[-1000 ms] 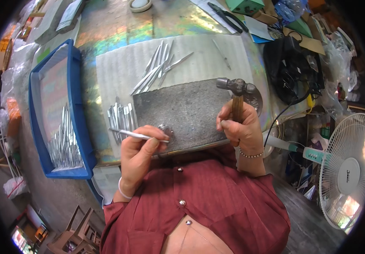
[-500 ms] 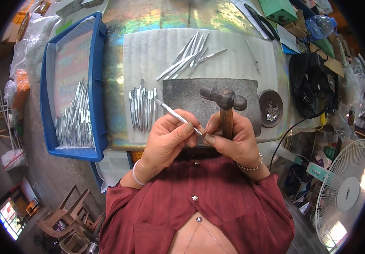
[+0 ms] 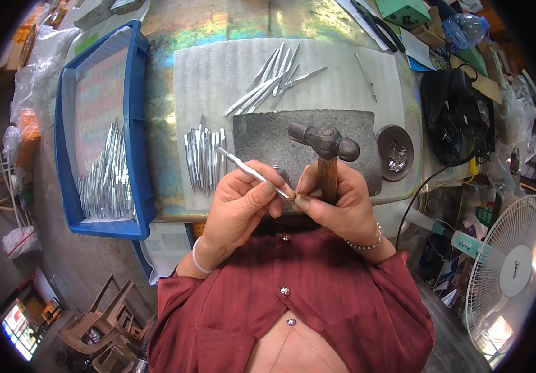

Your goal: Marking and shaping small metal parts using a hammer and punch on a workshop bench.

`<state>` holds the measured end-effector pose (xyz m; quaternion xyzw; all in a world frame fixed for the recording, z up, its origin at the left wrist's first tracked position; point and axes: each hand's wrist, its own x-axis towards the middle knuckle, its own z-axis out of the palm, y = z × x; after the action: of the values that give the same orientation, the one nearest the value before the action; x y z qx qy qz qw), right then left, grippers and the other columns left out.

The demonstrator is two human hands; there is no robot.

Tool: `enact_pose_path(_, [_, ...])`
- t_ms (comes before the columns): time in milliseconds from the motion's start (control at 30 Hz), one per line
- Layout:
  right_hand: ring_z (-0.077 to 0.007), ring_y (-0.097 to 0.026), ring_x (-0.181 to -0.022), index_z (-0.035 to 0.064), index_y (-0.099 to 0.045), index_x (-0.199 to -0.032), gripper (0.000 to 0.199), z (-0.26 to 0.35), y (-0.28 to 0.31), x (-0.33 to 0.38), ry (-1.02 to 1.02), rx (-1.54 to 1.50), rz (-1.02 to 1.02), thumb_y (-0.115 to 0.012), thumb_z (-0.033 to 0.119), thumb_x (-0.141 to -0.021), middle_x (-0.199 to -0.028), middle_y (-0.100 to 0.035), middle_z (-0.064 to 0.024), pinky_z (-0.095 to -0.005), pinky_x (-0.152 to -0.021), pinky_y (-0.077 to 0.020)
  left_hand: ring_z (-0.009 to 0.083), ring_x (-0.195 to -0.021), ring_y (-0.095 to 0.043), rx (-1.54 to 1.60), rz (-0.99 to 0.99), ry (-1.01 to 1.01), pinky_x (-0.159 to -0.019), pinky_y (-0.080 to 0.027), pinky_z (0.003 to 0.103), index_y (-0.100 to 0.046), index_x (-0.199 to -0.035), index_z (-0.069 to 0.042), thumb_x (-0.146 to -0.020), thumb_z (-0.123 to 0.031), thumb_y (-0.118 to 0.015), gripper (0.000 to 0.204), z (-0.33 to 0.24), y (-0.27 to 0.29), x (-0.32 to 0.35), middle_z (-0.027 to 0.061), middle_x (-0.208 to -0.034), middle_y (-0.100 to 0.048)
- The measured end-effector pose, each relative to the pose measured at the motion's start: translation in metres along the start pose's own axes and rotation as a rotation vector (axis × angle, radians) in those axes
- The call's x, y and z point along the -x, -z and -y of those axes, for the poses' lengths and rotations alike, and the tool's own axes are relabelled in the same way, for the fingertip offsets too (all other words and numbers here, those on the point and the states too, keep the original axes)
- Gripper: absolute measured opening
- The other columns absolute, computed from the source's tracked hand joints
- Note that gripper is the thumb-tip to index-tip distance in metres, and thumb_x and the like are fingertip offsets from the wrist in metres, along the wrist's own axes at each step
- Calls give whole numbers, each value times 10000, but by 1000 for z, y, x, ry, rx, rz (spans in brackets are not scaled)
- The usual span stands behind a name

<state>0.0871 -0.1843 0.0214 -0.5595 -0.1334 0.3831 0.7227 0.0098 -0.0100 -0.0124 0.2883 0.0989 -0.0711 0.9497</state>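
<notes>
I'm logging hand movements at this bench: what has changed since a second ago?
The right hand brought the ball-peen hammer leftward, away from the dark bowl, and now meets the left hand at the near end of the slim metal tool. The left hand shifted slightly right, and the tool now slants more steeply away. Both items stayed held; the blue tray looks unchanged.

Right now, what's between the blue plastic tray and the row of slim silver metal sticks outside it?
In the head view, just shiny tabletop, then part of a flat white sheet.
</notes>
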Motion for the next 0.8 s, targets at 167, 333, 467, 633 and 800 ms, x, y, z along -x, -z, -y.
enact_pose_path(167, [-45, -541, -762, 15, -530, -944, 152, -1, 0, 1, -6, 4, -3, -591, -56, -824, -836, -570, -2, -198, -677, -437, 120, -685, -592, -21, -2, -15, -621, -490, 219, -571, -997, -8, -923, -140, -584, 152, 0, 1, -1, 133, -934, -657])
enact_pose_path(333, [-35, -538, -784, 15, -537, -953, 158, 2, 0, 0, -37, 35, -3, -601, -47, -823, -840, -571, 13, -189, -693, -435, 112, -699, -590, -46, -2, -12, -629, -489, 217, -572, -987, -11, -921, -131, -586, 137, 0, 2, -1, 125, -932, -655])
enact_pose_path(467, [-30, -485, -728, 19, -529, -939, 137, 2, -3, 0, -20, 16, -34, -584, -20, -819, -825, -538, 14, -197, -644, -410, 109, -736, -596, -117, 4, -52, -653, -497, 215, -582, -986, -6, -915, -99, -589, 116, 1, 1, 0, 111, -946, -644])
enact_pose_path(633, [-32, -501, -772, 10, -523, -954, 150, -1, 0, -2, -48, -8, -55, -587, -36, -826, -841, -546, 12, -201, -691, -430, 110, -800, -606, -408, 7, -190, -698, -510, 219, -600, -985, 6, -901, -33, -589, 94, 3, 2, 1, 97, -981, -621])
enact_pose_path(800, [-38, -518, -765, 3, -528, -987, 168, 3, 0, -3, -104, -82, -25, -620, 3, -846, -851, -564, 3, -204, -683, -440, 119, -757, -602, -254, -5, -156, -668, -503, 219, -590, -979, 1, -916, -59, -574, 89, 9, 6, 0, 109, -964, -632])
